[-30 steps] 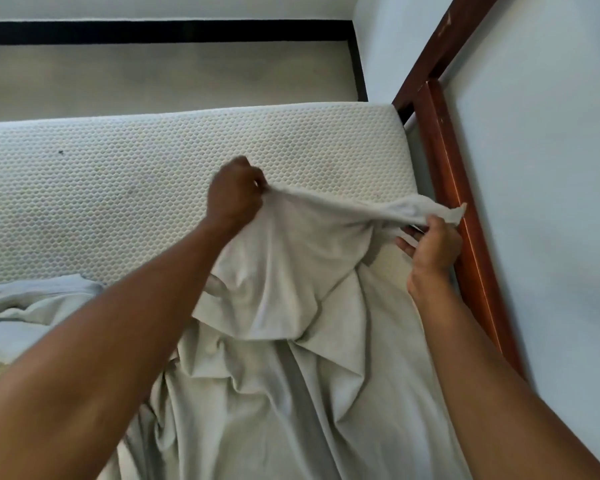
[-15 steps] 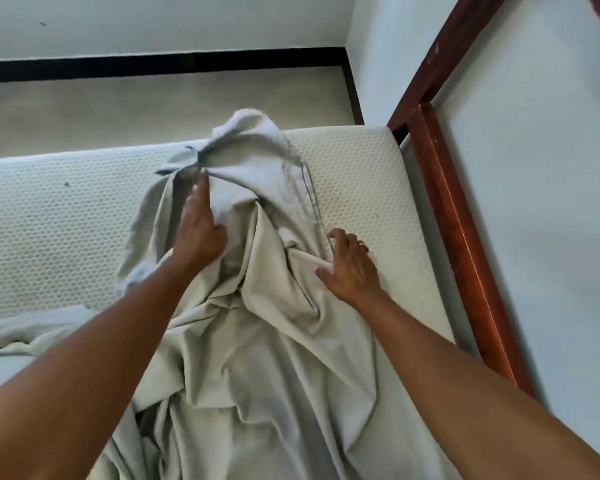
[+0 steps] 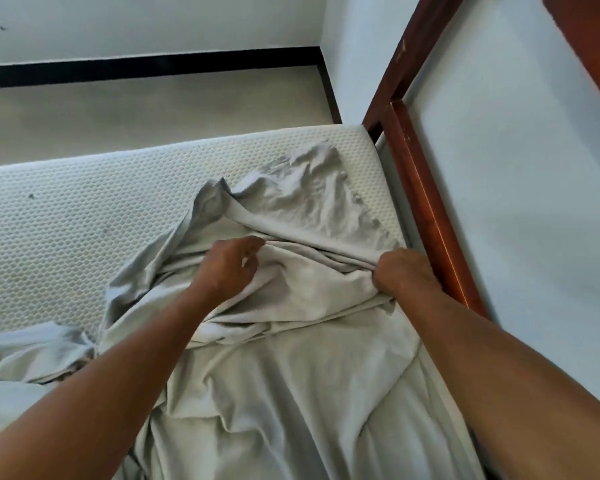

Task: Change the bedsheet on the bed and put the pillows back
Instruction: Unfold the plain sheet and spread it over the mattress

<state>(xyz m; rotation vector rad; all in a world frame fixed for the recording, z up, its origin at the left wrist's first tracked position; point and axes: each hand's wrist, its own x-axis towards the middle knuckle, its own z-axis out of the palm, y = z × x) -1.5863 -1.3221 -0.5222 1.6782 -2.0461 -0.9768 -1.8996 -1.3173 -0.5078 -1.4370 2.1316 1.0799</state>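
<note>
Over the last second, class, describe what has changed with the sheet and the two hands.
The sheet corner, held up by both hands, was thrown forward and now lies crumpled near the far right corner of the mattress. The right hand shifted to the bed frame side and grips a fold; the left hand curls over the sheet, grip unclear. Mattress and frame stayed put.

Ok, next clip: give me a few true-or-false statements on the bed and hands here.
1. The right hand grips the bedsheet beside the wooden frame. True.
2. The bedsheet covers the whole mattress. False: the mattress's left part lies bare.
3. A pillow lies on the mattress. False: no pillow is in view.
4. The bedsheet is crumpled, not spread flat. True.
</note>
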